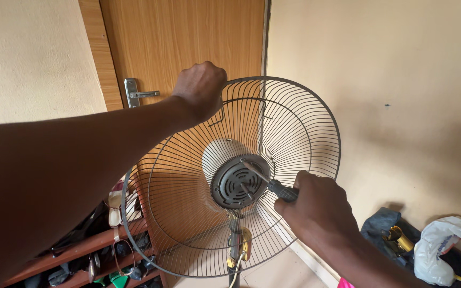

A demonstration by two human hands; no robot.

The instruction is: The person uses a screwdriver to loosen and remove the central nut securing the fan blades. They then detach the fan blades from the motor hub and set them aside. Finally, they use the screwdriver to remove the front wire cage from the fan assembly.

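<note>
A standing fan's rear wire guard (300,128) faces me, with the grey motor housing (236,184) at its centre and no blades on it. My left hand (201,88) is closed on the top rim of the guard. My right hand (316,205) grips a screwdriver (270,184) by its dark handle. The metal shaft of the screwdriver points up and left, and its tip touches the upper edge of the motor housing. The fan's pole (235,250) runs down below the motor, with a yellow part beside it.
A wooden door (182,37) with a metal handle (134,95) stands behind the fan. A wooden shoe rack (81,250) with several shoes is at the lower left. Bags and a white plastic bag (444,248) lie on the floor at the right, against the cream wall.
</note>
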